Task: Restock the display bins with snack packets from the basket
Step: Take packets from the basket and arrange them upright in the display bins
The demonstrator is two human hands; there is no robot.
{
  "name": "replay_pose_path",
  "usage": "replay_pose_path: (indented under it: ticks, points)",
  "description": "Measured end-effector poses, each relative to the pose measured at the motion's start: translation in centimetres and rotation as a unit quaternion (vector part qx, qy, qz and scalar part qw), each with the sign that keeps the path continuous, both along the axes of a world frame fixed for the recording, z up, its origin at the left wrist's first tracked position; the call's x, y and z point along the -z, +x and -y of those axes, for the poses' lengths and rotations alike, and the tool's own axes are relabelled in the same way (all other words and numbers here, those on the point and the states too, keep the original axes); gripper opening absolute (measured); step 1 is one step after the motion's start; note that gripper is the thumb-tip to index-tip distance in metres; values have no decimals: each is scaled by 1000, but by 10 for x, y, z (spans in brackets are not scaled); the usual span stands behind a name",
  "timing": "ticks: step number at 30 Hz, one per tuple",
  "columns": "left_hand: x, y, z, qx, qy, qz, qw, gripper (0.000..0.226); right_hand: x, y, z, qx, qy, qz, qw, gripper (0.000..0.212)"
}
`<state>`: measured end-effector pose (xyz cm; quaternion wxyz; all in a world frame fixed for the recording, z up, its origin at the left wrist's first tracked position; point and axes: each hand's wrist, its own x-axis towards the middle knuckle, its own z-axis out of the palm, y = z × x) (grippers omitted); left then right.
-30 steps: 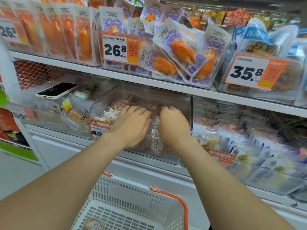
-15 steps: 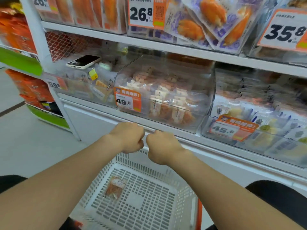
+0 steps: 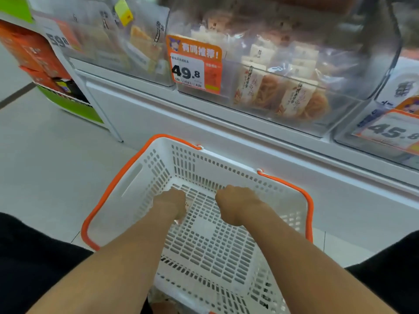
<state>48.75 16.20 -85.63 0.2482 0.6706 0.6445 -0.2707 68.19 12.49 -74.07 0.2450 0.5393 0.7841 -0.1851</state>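
Clear bin (image 3: 371,71) packed with snack packets (image 3: 292,102) — white basket (image 3: 140,173) below.

The basket (image 3: 226,168) is white with rows of little slots, and its handles (image 3: 283,183) are orange. The price tag (image 3: 195,69) far off is orange and white with black numbers. The snack packets (image 3: 292,100) to its right are white and brown-orange. The small tag (image 3: 123,11) far left is yellow. The floor (image 3: 45,143) is pale grey.

Both forearms reach down, left grip (image 3: 170,203) and right grip (image 3: 235,206) apart, fingers curled under.
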Motion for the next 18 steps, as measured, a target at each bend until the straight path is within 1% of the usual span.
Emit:
replay_pose_path:
  ticks: [3,4,7,11,13,14,16,18]
  points:
    - [46,-6,4,-50,-21,31,998,65,13,1,-10,16,-23,-10,1000,38]
    - [56,-7,6,-60,-25,43,997,70,16,1,-13,17,-28,-12,999,40]
    - [73,-5,12,-83,-14,61,995,81,28,-2,-23,18,-35,-19,999,34]
    - [75,7,10,-41,23,6,999,73,36,-4,-32,24,-46,-30,998,28]
    - [72,10,7,-25,23,-5,999,72,38,-3,-34,27,-52,-25,998,20]
    - [72,11,7,-20,17,-7,1000,70,38,-3,-34,29,-56,-21,998,19]
    - [71,12,6,-18,11,5,1000,68,35,-2,-33,33,-62,-16,997,26]
    - [69,12,7,-34,4,34,999,68,29,-1,-32,32,-64,-20,997,32]
